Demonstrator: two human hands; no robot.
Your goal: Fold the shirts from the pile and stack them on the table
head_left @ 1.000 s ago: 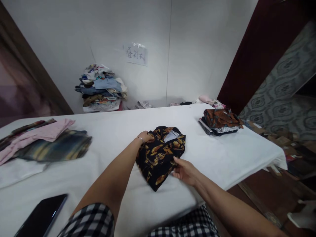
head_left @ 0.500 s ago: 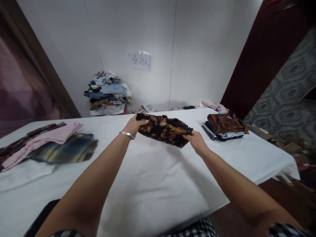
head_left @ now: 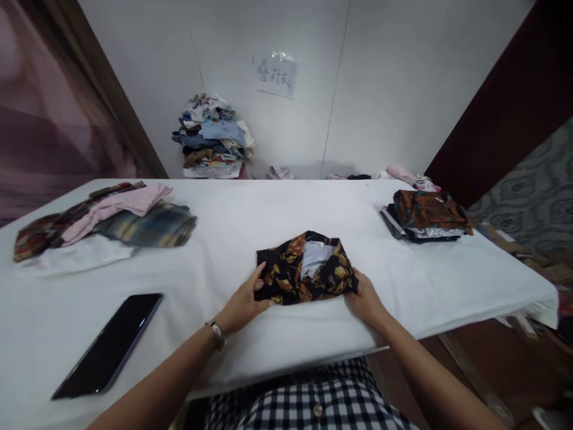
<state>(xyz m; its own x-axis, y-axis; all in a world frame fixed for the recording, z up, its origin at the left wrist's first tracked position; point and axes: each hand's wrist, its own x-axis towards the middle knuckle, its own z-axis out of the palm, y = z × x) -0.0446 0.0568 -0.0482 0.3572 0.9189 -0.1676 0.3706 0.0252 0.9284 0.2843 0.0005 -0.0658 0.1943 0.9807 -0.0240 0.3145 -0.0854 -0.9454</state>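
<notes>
A folded black shirt (head_left: pixel 286 275) with an orange and yellow floral pattern lies on the white-covered table (head_left: pixel 286 206) in front of me. Its collar opening faces up and shows a pale lining with a label. At its left edge my left hand (head_left: pixel 244 304) grips the cloth, thumb along the near edge and fingers on the side. My right hand (head_left: pixel 366 300) holds the right edge, its fingertips partly hidden by the cloth.
A black phone (head_left: pixel 110 346) lies at the left front. Loose shirts (head_left: pixel 152 227) are heaped at the left. Folded clothes (head_left: pixel 430 212) are stacked at the right. Behind the table rises a tall clothes pile (head_left: pixel 217 137), beside a paper sign (head_left: pixel 276 74) on the wall.
Both hands have brought the floral shirt down and nearer to me, from the air onto the table. Its collar side now faces up. My view has tilted down, showing the whole phone.
</notes>
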